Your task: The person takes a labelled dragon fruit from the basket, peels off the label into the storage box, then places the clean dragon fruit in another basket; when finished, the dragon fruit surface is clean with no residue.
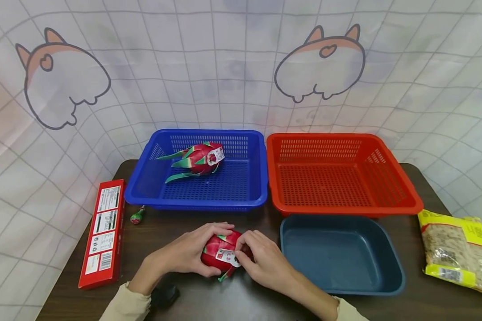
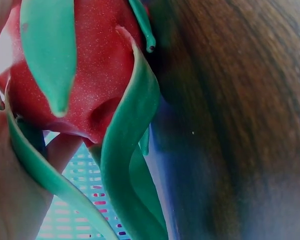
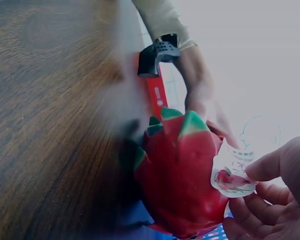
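Observation:
A red dragon fruit (image 1: 211,244) with green-tipped scales is held over the near middle of the dark table. My left hand (image 1: 190,252) grips it from the left, fingers on the far side and thumb on the near side. Long green scales (image 2: 132,120) curl away from its end in the left wrist view. A white sticker (image 3: 232,172) with a fruit picture is on its side, one edge standing off the skin. My right hand (image 1: 265,263) pinches that edge, thumb on the printed face. A second dragon fruit (image 1: 197,161), also with a sticker, lies in the blue basket (image 1: 229,183).
To the right of the blue basket stands a red basket (image 1: 321,189), with a dark blue-grey tub (image 1: 341,254) in front. A yellow-labelled bag (image 1: 454,249) lies far right. On the left are a red box (image 1: 104,234) and a small green lollipop-like item (image 1: 136,217).

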Demonstrator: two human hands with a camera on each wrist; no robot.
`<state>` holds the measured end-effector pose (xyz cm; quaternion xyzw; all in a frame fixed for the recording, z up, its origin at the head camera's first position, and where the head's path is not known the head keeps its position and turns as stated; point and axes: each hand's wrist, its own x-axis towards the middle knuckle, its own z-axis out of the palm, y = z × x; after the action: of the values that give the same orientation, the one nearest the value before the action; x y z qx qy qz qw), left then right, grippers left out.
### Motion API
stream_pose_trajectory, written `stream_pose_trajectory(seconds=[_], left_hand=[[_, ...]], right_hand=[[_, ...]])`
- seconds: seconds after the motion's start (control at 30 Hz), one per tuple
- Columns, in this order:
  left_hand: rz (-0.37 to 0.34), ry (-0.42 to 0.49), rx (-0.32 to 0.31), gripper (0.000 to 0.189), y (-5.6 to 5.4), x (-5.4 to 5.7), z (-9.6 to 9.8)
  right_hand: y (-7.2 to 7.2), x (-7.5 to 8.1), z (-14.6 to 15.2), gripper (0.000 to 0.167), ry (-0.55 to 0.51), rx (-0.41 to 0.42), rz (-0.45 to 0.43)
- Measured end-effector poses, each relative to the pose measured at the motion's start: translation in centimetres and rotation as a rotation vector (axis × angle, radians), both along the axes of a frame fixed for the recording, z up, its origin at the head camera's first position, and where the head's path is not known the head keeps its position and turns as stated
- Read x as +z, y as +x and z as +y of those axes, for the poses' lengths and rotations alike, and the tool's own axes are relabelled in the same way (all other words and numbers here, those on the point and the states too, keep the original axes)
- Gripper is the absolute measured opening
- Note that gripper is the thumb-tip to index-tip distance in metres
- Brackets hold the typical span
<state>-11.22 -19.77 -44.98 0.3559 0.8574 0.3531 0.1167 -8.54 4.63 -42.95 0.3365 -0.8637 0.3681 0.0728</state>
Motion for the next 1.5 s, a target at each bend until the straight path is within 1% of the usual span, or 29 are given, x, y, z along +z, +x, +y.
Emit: stream_pose_trajectory(seconds=[0.2, 0.47, 0.67, 0.7, 0.9, 0.93, 1.07, 1.17, 1.27, 1.33, 1.5], left_hand=[[-0.007, -0.013, 0.006, 0.081, -0.1, 0.0, 0.0], [0.014, -0.015, 0.008, 0.079, 0.0, 0.0, 0.0], [0.012, -0.018, 0.003, 0.080, 0.2, -0.1, 0.0], [0.016, -0.016, 0.001, 0.080, 0.2, 0.0, 0.0], [0.028, -0.014, 0.000, 0.081, 0.1, -0.1, 0.2], [0.028, -0.015, -0.002, 0.080, 0.0, -0.1, 0.3], [0.040, -0.015, -0.007, 0.080, -0.1, 0.0, 0.2], [0.035, -0.015, -0.006, 0.081, -0.2, 0.0, 0.3], [0.002, -0.020, 0.006, 0.082, -0.3, 0.1, 0.4], [-0.024, -0.029, 0.016, 0.083, -0.2, 0.1, 0.4], [-0.073, -0.043, 0.042, 0.084, 0.0, 0.2, 0.3]], right_hand=[[0.0, 0.4, 0.2, 0.005, 0.019, 0.035, -0.054], [-0.1, 0.5, 0.4, 0.010, 0.038, 0.063, -0.076], [-0.2, 0.8, 0.6, 0.006, 0.031, 0.099, -0.143], [-0.2, 0.8, 0.6, 0.006, 0.019, 0.106, -0.163], [-0.5, 0.8, 0.8, 0.007, -0.126, 0.196, -0.388], [-0.6, 0.8, 0.9, 0.007, -0.142, 0.202, -0.410], [-0.6, 0.9, 0.8, 0.005, -0.151, 0.196, -0.416], [-0.7, 1.2, 1.0, 0.005, -0.167, 0.193, -0.402], [-0.7, 1.9, 1.4, 0.006, -0.204, 0.193, -0.399], [-0.7, 2.5, 1.8, 0.008, -0.240, 0.189, -0.419], [-1.0, 4.3, 3.6, 0.007, -0.297, 0.140, -0.439]])
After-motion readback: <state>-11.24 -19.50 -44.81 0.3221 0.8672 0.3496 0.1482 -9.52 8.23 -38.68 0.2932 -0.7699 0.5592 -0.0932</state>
